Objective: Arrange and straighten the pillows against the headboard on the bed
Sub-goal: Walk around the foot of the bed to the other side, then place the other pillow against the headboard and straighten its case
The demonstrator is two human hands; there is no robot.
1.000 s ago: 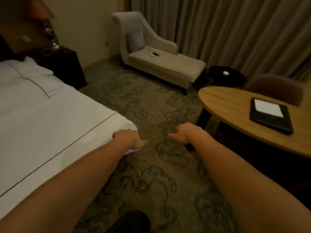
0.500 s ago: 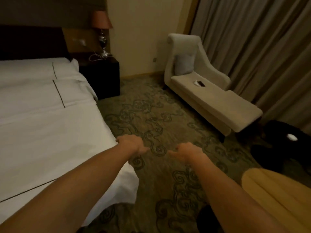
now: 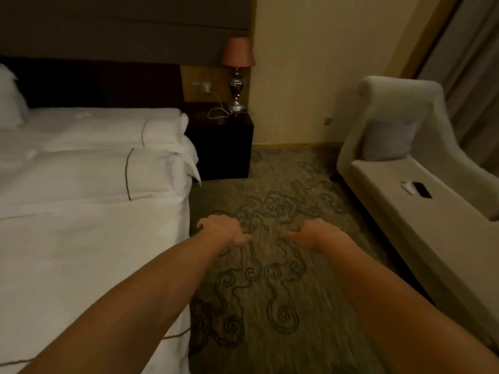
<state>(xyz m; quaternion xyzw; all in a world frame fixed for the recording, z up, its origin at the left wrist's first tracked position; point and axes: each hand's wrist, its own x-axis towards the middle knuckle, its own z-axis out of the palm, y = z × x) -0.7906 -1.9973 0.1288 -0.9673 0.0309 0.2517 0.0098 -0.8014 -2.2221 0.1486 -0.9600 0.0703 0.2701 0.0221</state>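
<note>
The bed [image 3: 81, 252] with white covers fills the left side. One white pillow [image 3: 9, 99] leans upright against the dark headboard [image 3: 102, 83] at the far left edge, mostly cut off. Two more white pillows lie flat near the headboard: one [image 3: 113, 129] at the back and one [image 3: 89, 171] in front of it. My left hand [image 3: 221, 229] and my right hand [image 3: 314, 234] hover over the carpet beside the bed, palms down, fingers loosely apart, holding nothing. Both are well short of the pillows.
A dark nightstand [image 3: 224, 147] with a lamp [image 3: 237, 74] and a cable stands right of the bed head. A beige chaise [image 3: 421, 190] with a cushion [image 3: 388, 140], a phone and a remote lines the right. Patterned carpet [image 3: 270, 265] runs between the two.
The view has swung left and advanced along the bed's side. The round table has left the view; the headboard, pillows and nightstand have come into view and look closer. Both hands stay held out and empty.
</note>
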